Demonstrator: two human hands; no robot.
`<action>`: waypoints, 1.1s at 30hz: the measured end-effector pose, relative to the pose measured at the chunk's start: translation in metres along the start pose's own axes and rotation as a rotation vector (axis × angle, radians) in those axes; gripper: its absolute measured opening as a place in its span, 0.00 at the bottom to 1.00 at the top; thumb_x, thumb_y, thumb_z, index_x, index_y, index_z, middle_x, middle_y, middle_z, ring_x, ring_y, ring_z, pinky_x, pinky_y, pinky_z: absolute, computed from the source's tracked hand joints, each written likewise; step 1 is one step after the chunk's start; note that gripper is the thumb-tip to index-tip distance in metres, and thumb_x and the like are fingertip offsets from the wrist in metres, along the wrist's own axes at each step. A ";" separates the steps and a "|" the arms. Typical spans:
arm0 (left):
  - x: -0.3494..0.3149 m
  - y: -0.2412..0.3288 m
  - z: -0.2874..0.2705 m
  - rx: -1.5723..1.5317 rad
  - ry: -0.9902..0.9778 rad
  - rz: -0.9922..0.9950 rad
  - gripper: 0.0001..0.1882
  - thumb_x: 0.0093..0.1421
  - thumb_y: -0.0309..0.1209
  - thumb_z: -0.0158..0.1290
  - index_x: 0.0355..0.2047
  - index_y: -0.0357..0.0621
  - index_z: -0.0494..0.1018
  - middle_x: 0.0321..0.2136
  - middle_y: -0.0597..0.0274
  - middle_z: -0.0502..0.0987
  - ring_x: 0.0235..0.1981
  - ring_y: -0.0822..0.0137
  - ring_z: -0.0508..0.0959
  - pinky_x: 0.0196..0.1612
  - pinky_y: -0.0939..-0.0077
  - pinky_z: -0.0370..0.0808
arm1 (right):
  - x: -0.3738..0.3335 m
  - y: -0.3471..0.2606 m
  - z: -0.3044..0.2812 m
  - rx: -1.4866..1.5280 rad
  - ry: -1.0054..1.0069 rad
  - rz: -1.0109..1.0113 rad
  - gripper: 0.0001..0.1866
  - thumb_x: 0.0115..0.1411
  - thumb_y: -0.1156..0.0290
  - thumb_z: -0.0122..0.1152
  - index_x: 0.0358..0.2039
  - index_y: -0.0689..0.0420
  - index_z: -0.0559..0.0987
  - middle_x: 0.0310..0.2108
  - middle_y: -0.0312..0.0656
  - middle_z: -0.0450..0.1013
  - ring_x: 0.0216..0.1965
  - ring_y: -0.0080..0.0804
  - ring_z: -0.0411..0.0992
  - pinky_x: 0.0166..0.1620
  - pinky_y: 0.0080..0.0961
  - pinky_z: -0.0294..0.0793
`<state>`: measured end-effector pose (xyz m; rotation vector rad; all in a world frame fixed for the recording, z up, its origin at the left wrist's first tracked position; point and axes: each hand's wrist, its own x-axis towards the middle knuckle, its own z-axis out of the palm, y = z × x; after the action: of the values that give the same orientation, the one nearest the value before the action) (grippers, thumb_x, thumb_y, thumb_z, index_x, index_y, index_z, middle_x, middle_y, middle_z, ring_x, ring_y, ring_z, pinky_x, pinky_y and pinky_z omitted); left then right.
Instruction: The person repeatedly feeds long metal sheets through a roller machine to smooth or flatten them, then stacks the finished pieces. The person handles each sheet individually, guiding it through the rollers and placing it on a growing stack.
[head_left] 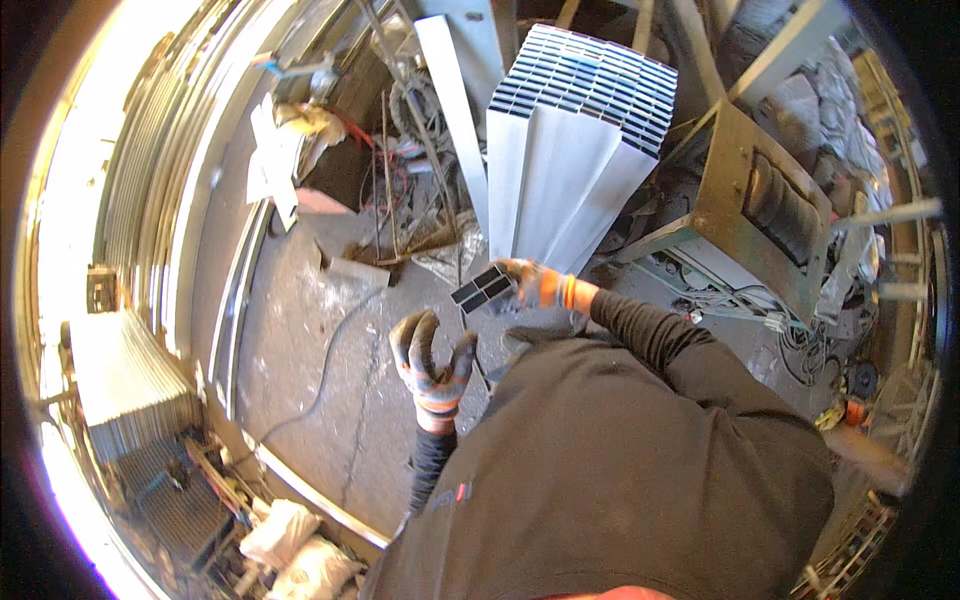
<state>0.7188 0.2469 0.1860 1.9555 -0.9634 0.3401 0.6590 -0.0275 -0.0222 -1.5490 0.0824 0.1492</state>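
Note:
My right hand [548, 287], in a grey and orange work glove, is closed on a small bundle of rectangular metal tubes [482, 289]. Their dark hollow ends face up toward me; most of their length is hidden. Off to the left and lower, my left hand [436, 368] wears a matching glove. Its fingers are apart and curved, with nothing between them. Just beyond my right hand rises a large stack of pale rectangular tubes [565, 150], its many open ends at the top.
A long pale metal strip [450, 110] leans left of the stack. At right stands a worn metal frame [720, 190] near tangled cables [800, 350]. A thin cable [325, 385] crosses the floor. Long profiles [150, 180] line the left side; white sacks [300, 550] lie lower left.

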 end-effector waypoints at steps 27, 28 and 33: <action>-0.001 0.261 0.228 -0.626 -0.513 -0.252 0.28 0.67 0.29 0.75 0.61 0.34 0.76 0.46 0.60 0.87 0.46 0.69 0.85 0.51 0.69 0.83 | -0.322 -0.006 -0.209 0.112 0.978 -0.528 0.29 0.83 0.58 0.57 0.79 0.51 0.68 0.71 0.47 0.75 0.68 0.41 0.76 0.65 0.48 0.82; 0.006 0.276 0.218 -0.432 -0.567 -0.289 0.25 0.68 0.28 0.73 0.60 0.34 0.76 0.47 0.61 0.87 0.46 0.71 0.84 0.52 0.71 0.82 | -0.341 0.010 -0.178 0.477 0.600 -0.554 0.37 0.79 0.57 0.64 0.83 0.48 0.61 0.70 0.48 0.75 0.67 0.44 0.76 0.65 0.51 0.82; -0.006 0.316 0.229 -0.854 -0.570 -0.600 0.24 0.73 0.36 0.70 0.62 0.38 0.76 0.46 0.67 0.85 0.41 0.80 0.80 0.43 0.79 0.78 | -0.375 0.008 -0.026 0.233 0.411 -0.545 0.37 0.77 0.70 0.67 0.82 0.53 0.63 0.60 0.40 0.76 0.58 0.30 0.76 0.65 0.36 0.78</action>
<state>0.4498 -0.0300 0.2471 1.4250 -0.6328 -0.8777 0.2883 -0.0702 0.0245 -1.2990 -0.0014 -0.5918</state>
